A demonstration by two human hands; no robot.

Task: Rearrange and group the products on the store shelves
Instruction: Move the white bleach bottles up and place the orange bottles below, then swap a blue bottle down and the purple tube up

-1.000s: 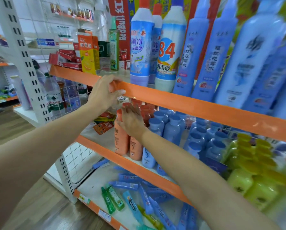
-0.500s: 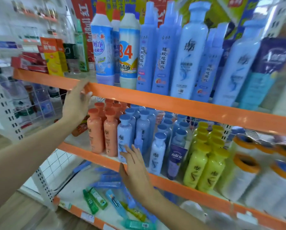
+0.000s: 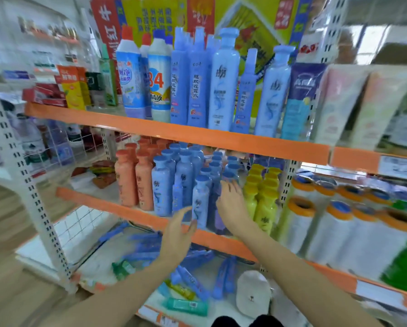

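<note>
While the left hand (image 3: 177, 234) hovers open before the middle shelf (image 3: 136, 212), the right hand (image 3: 230, 204), fingers spread, reaches among blue bottles (image 3: 200, 201). Neither hand grips anything.

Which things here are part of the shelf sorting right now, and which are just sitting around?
In play:
left hand, open, reaching in
right hand, open, by the front blue bottle
orange bottles
yellow bottles

Sitting about:
tall blue bottles on the upper shelf
blue tubes lying on the bottom shelf
plastic film rolls
</note>
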